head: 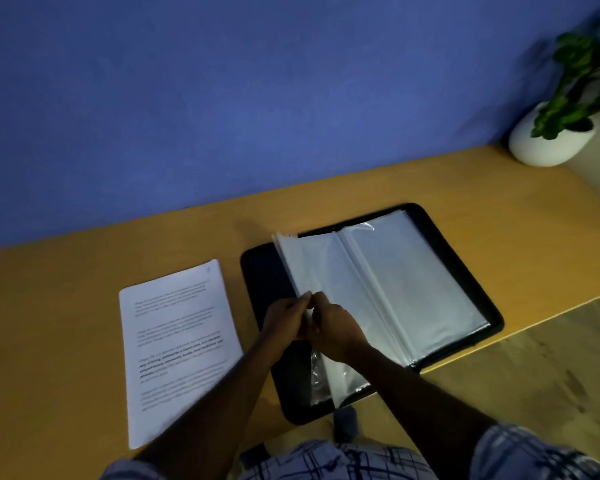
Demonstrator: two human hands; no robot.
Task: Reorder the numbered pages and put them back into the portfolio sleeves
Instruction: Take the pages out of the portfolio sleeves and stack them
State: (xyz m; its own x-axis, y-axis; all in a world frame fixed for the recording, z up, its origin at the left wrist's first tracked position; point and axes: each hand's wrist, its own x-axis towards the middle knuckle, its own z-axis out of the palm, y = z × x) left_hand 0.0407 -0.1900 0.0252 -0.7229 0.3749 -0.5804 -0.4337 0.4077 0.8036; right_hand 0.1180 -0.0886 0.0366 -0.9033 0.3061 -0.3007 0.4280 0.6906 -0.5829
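A black zip portfolio [465, 271] lies open on the wooden table, its clear sleeves [413, 271] spread flat on the right half. Several sleeves on the left half stand lifted off the cover. My left hand [284, 322] and my right hand [336, 329] meet at the outer edge of these lifted sleeves, and both pinch that edge with fingertips. A stack of printed pages [177, 344] lies flat on the table to the left of the portfolio, apart from both hands. The page numbers are too blurred to read.
The wooden table [66, 306] runs along a blue wall. A white pot with a green plant [551, 140] stands at the back right corner. The table's right edge [534, 327] passes just beyond the portfolio, with floor below it.
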